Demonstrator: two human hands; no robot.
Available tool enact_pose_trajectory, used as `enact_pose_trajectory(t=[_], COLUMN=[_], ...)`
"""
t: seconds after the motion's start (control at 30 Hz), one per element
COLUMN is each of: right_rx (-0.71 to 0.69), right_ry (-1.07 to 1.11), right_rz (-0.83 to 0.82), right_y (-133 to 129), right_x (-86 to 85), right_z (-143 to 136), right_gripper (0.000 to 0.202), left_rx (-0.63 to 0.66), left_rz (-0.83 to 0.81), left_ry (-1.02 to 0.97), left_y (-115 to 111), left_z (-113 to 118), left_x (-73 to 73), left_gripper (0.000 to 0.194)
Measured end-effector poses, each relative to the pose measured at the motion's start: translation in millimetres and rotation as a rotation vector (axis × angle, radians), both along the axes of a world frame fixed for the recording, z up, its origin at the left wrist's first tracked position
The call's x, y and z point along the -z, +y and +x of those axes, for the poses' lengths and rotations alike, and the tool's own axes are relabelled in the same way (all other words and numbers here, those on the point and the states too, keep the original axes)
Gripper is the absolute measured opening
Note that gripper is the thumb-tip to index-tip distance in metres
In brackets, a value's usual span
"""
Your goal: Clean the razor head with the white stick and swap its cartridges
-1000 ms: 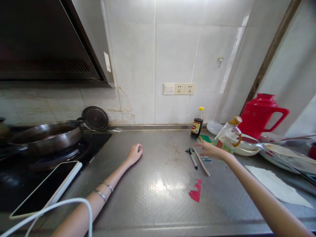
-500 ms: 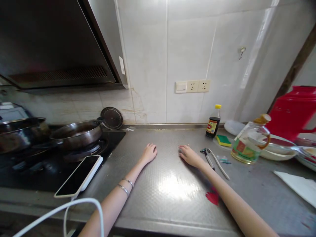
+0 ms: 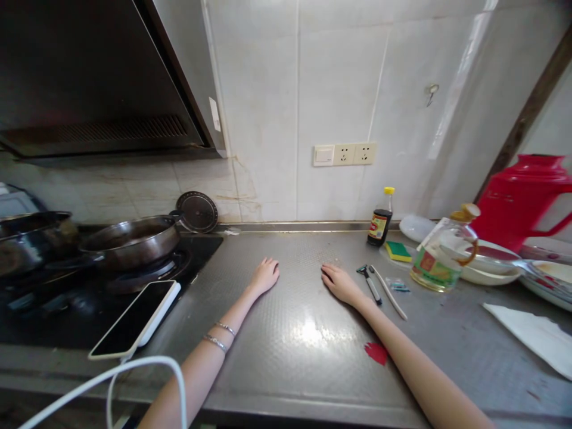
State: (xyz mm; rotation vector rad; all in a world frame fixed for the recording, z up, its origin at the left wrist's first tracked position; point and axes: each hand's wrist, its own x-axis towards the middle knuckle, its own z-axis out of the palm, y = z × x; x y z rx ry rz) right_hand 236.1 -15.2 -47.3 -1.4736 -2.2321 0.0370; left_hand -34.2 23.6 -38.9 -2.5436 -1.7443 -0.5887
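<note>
My left hand (image 3: 265, 275) lies palm down on the steel counter (image 3: 286, 369), fingers stretched out and holding nothing. My right hand (image 3: 340, 283) rests palm down on the same surface, also without anything in it. Just right of that hand are a razor (image 3: 370, 285) with a grey and black handle and a thin white curved stick-like item (image 3: 388, 292). A red flat piece (image 3: 376, 353) with a jagged edge lies beside my right forearm. Small teal pieces in clear wrapping (image 3: 397, 285) sit farther right.
At left, a pan (image 3: 134, 241) and a pot (image 3: 36, 241) stand on the black stove, a phone (image 3: 134, 322) on its edge. At right are a soy sauce bottle (image 3: 379, 220), a sponge (image 3: 397, 251), an oil jug (image 3: 440, 262), a red thermos (image 3: 518, 202) and white paper (image 3: 531, 336).
The camera view has turned slightly right, so the scene sits a little farther left. My right fingers, blurred before, now lie still on the counter. More of the red piece shows.
</note>
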Motion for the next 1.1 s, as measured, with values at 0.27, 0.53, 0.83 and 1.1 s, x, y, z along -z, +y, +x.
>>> enact_pose_trajectory(t=[0.27, 0.53, 0.83, 1.1], right_rx=[-0.006, 0.010, 0.070, 0.541], right_ry=[-0.011, -0.019, -0.061, 0.106], right_rz=[-0.006, -0.013, 0.036, -0.038], right_y=[-1, -2, -12, -35], right_x=[-1.0, -2.9, -20.6, -81.6], right_z=[0, 0, 0, 57], right_gripper=[0.040, 0.041, 0.036, 0.025], left_rx=[-0.027, -0.034, -0.015, -0.016], left_rz=[-0.036, -0.046, -0.013, -0.012], left_ry=[0.025, 0.033, 0.024, 0.019], left_y=[-2, -1, 0, -1], left_z=[0, 0, -1, 1], left_x=[-0.5, 0.2, 2.4, 0.2], left_gripper=[0.038, 0.039, 0.037, 0.036])
